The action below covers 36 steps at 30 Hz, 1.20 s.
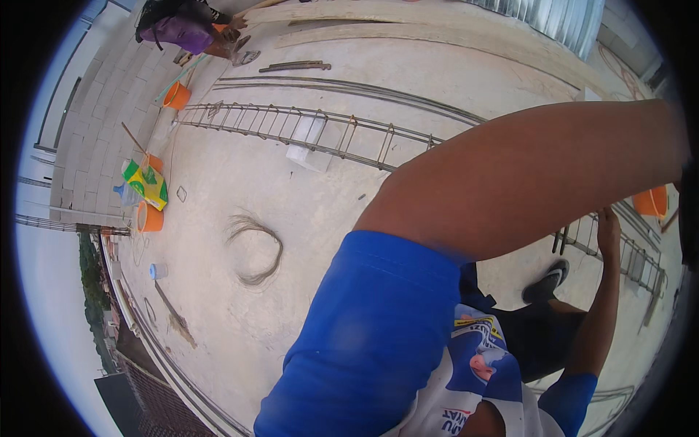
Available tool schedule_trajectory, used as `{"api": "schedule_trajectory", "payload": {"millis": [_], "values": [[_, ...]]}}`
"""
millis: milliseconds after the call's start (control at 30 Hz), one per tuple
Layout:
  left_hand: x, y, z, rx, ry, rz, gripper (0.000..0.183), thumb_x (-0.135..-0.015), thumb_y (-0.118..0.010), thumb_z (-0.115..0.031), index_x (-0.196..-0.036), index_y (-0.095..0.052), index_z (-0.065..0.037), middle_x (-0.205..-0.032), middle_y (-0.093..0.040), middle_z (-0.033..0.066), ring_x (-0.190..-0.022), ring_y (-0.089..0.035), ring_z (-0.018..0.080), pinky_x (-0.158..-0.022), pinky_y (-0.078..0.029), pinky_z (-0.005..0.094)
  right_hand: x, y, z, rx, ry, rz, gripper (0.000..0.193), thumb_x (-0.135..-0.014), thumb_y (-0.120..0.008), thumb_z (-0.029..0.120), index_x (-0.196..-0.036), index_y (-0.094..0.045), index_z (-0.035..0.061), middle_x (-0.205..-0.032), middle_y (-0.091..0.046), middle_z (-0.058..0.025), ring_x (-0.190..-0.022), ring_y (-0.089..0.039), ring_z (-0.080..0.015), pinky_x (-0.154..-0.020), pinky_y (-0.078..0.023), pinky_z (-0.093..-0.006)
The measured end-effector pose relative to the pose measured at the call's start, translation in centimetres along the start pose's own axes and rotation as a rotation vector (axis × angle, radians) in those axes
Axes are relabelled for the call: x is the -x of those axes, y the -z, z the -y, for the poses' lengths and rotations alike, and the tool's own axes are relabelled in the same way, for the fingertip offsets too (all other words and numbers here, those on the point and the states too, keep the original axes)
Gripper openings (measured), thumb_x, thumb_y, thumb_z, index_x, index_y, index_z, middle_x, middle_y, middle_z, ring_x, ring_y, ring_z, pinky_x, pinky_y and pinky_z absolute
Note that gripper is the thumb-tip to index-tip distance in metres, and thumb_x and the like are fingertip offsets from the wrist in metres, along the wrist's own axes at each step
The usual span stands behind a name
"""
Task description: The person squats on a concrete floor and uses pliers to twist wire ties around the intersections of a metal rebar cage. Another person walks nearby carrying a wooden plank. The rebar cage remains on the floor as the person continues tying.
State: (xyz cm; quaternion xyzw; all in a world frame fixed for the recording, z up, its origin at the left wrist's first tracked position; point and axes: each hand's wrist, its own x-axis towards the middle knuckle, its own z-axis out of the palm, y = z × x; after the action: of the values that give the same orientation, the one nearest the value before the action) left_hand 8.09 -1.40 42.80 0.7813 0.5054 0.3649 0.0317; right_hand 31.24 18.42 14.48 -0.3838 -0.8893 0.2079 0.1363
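My left arm, in a blue sleeve, reaches across the middle of the view, and its hand lies past the right edge, out of sight. Down at the lower right, my right hand (609,229) is at a long rebar cage (575,231), seemingly touching its bars. Its fingers are too small and partly turned away to show whether they grip anything. The cage's other stretch (320,124) runs to the upper left, with ties along its length and a white block (309,144) beneath it. My dark shoe (547,282) rests on the concrete near the cage.
Loose rebar rods (349,89) lie beyond the cage, with wooden planks (408,33) farther off. A coil of wire (279,251) is on the floor. Orange buckets (150,217) and a yellow-green bag (149,183) stand left. Another person (178,29) crouches at the top left.
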Motion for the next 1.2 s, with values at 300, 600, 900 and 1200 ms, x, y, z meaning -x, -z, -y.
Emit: {"api": "schedule_trajectory", "payload": {"millis": [300, 600, 900, 1200], "values": [[28.6, -4.3, 13.5, 0.354, 1.201, 0.334, 0.054, -0.089, -0.057, -0.049, -0.112, -0.066, 0.0, -0.109, -0.066, 0.0165, -0.105, -0.06, 0.0263, -0.093, -0.045, 0.0376, 7.6, 2.7, -4.9, 0.171, -0.231, 0.19, 0.029, -0.089, -0.048, 0.02, -0.085, -0.063, -0.0041, -0.088, -0.063, -0.0264, -0.09, -0.058, -0.0435, -0.079, -0.045, -0.0485], [28.4, -3.5, 10.4, 0.344, 1.044, 0.164, 0.032, -0.09, -0.058, -0.03, -0.095, -0.064, 0.002, -0.084, -0.065, 0.0118, -0.08, -0.059, 0.021, -0.077, -0.046, 0.0345, 8.0, 2.2, -4.9, 0.085, -0.258, 0.105, 0.034, -0.084, -0.053, 0.025, -0.085, -0.064, -0.0067, -0.09, -0.063, -0.028, -0.092, -0.059, -0.0436, -0.082, -0.045, -0.0482], [27.5, -2.1, 1.6, 0.235, 0.763, 0.13, 0.023, -0.094, -0.052, -0.02, -0.098, -0.06, 0.002, -0.085, -0.063, 0.0171, -0.08, -0.058, 0.0316, -0.077, -0.046, 0.0371, 8.6, 2.0, -5.7, 0.122, -0.291, 0.167, 0.034, -0.086, -0.055, 0.024, -0.094, -0.067, -0.0059, -0.088, -0.068, -0.023, -0.085, -0.064, -0.0388, -0.078, -0.049, -0.0428], [36.6, -0.5, -3.7, 0.548, 1.142, 0.04, 0.013, -0.091, -0.06, -0.011, -0.092, -0.059, 0.002, -0.082, -0.06, 0.0055, -0.082, -0.056, 0.0151, -0.075, -0.046, 0.0312, 8.4, 3.9, -4.9, 0.202, -0.173, 0.1, 0.027, -0.084, -0.057, 0.019, -0.091, -0.069, -0.0043, -0.084, -0.067, -0.0236, -0.083, -0.065, -0.0371, -0.075, -0.05, -0.0416]]}}
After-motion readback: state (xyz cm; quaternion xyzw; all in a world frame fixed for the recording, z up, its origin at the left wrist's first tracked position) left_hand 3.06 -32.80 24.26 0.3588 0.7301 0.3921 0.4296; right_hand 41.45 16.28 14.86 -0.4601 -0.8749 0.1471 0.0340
